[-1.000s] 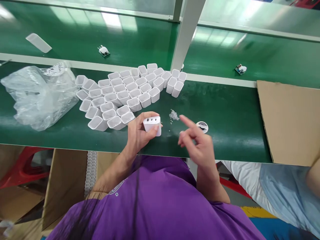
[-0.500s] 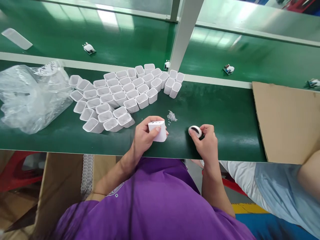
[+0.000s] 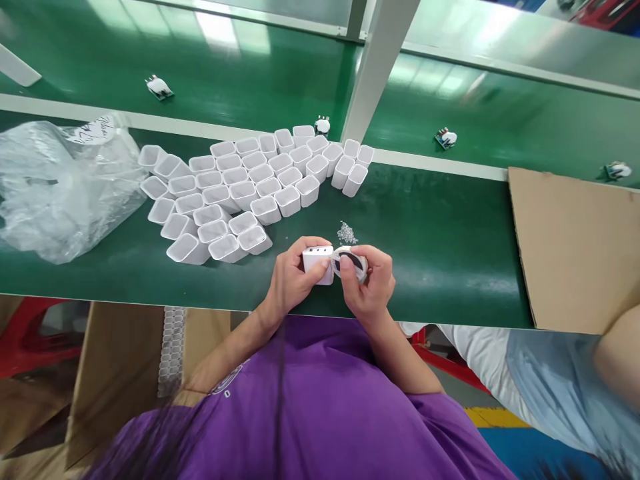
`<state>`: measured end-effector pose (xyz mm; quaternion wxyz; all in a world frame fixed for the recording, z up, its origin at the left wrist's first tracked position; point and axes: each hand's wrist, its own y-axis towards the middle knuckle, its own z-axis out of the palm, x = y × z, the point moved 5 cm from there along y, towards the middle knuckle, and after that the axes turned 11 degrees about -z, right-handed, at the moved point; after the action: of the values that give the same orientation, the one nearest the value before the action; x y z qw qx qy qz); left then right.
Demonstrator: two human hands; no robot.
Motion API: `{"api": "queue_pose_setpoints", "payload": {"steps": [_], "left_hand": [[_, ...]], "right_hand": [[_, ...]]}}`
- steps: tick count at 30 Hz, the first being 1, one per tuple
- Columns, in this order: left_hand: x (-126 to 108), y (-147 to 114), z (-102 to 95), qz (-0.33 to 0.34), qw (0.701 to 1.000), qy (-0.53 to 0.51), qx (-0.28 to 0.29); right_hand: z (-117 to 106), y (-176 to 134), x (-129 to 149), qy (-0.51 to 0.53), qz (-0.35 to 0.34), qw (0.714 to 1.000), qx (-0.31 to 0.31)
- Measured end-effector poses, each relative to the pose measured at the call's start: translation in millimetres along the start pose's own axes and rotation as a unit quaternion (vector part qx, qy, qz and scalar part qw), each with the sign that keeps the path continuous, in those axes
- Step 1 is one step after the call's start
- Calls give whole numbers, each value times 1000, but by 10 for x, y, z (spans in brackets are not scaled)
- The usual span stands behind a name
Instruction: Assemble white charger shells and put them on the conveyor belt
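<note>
One white charger (image 3: pixel 328 277), port face (image 3: pixel 319 251) in place, clamped in my left hand (image 3: pixel 293 275); one white roll (image 3: pixel 359 265), pinched in my right hand (image 3: pixel 374 283); many white shells (image 3: pixel 309 194), open-topped.

The left hand's (image 3: pixel 295 277) fingers wrap out of sight behind the white charger block (image 3: pixel 317 267), its thumb covering part of the front. The right hand (image 3: pixel 373 287) hides much of the round white roll (image 3: pixel 349 252); whether roll and block touch, I cannot tell. The clear bits (image 3: pixel 347 233) heaped on the desk (image 3: pixel 440 233) are too small to identify, perhaps plastic. Writing on the label (image 3: pixel 95 130) is unreadable. The left edge cuts off the clear plastic bag (image 3: pixel 65 193) and a white plastic piece (image 3: pixel 17 65); the right edge crops the cardboard sheet (image 3: pixel 575 253) and a co-worker (image 3: pixel 550 367). White casings (image 3: pixel 261 173) partly hide a circuit board's (image 3: pixel 323 125) base.
</note>
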<state>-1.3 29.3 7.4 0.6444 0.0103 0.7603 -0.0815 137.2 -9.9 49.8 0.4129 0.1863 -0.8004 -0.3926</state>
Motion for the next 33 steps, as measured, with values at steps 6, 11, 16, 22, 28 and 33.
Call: {"api": "queue_pose_setpoints", "payload": {"steps": [6,11,16,22,28,33], "left_hand": [[-32,4,15,-1,1000,-8,20],[-21,9,20,-13,998,-36,40],[-24,12,26,-7,998,-34,55],[-73,-32,12,57,998,16,30],[-83,-91,47,148,988,29,22],[-118,-121,63,224,972,65,-21]], "right_hand": [[55,-11,9,8,-41,999,9],[102,-35,-12,-14,-66,998,12],[94,-45,-7,-22,-96,995,18],[67,-36,29,-25,-69,996,43],[56,-55,30,-45,-37,998,40],[61,-86,15,-24,-30,998,40]]}}
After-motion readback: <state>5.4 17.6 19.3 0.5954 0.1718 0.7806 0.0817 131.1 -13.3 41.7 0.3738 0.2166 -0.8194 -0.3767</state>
